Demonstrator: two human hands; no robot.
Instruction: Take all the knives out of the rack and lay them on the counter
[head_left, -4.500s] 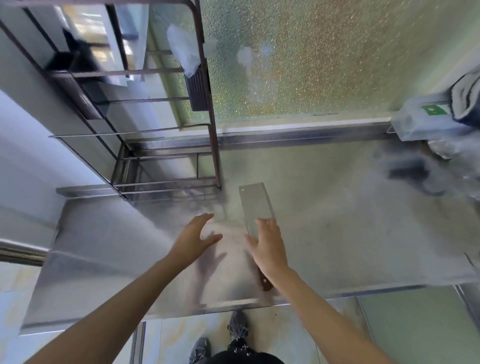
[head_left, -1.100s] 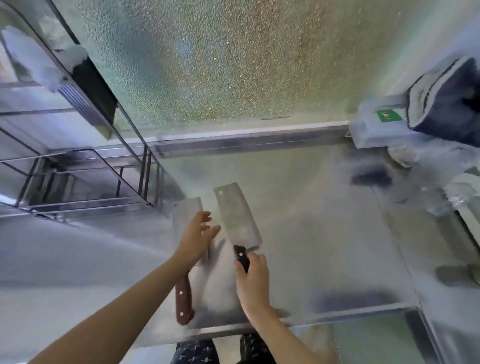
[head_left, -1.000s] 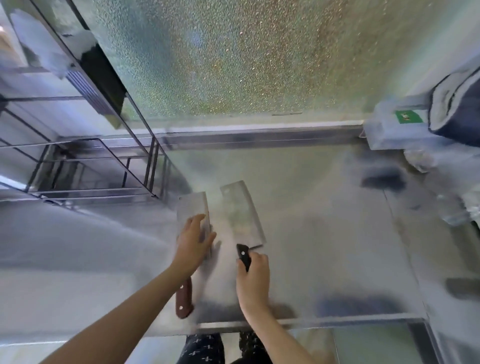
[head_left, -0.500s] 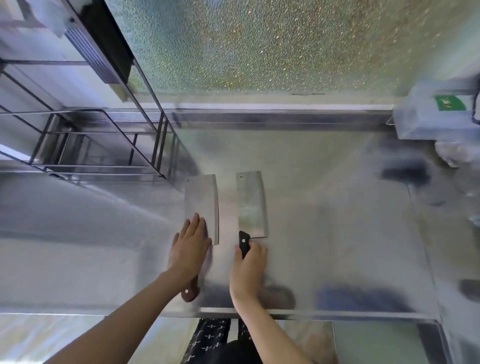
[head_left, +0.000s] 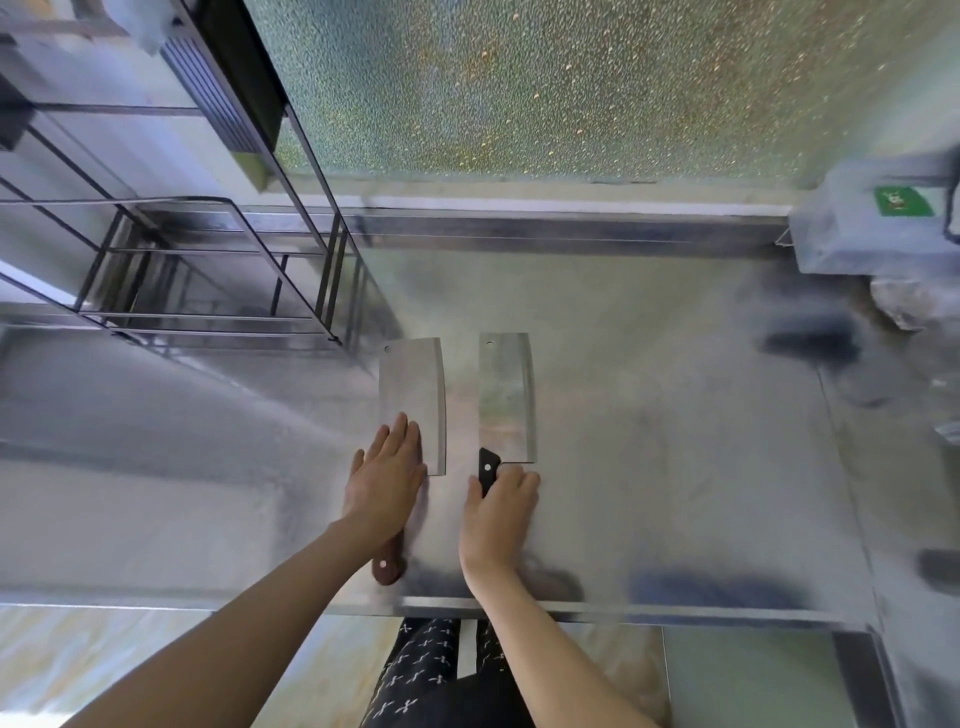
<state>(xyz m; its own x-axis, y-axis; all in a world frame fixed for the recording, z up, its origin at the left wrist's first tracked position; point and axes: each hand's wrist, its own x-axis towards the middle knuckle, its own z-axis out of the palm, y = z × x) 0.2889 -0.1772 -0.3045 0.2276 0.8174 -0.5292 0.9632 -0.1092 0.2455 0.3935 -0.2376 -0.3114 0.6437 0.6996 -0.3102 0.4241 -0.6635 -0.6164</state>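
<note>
Two cleavers lie flat and parallel on the steel counter (head_left: 675, 467), blades pointing away from me. The left cleaver (head_left: 413, 384) has a brown wooden handle; my left hand (head_left: 387, 478) rests flat on it, fingers on the near end of the blade, covering most of the handle. The right cleaver (head_left: 505, 395) has a black handle, and my right hand (head_left: 498, 514) is curled around it. The dark wire rack (head_left: 328, 280) stands at the left back of the counter, and I see no knife in it.
A frosted glass window (head_left: 571, 88) runs behind the counter. A plastic-wrapped box with a green label (head_left: 872, 223) and crumpled plastic (head_left: 914, 306) sit at the back right. The counter's front edge (head_left: 675, 610) is just under my wrists.
A second, black-handled cleaver has joined the brown-handled one on the counter. Over the last second both were turned straight and parallel, and my hands slid back toward the front edge.
</note>
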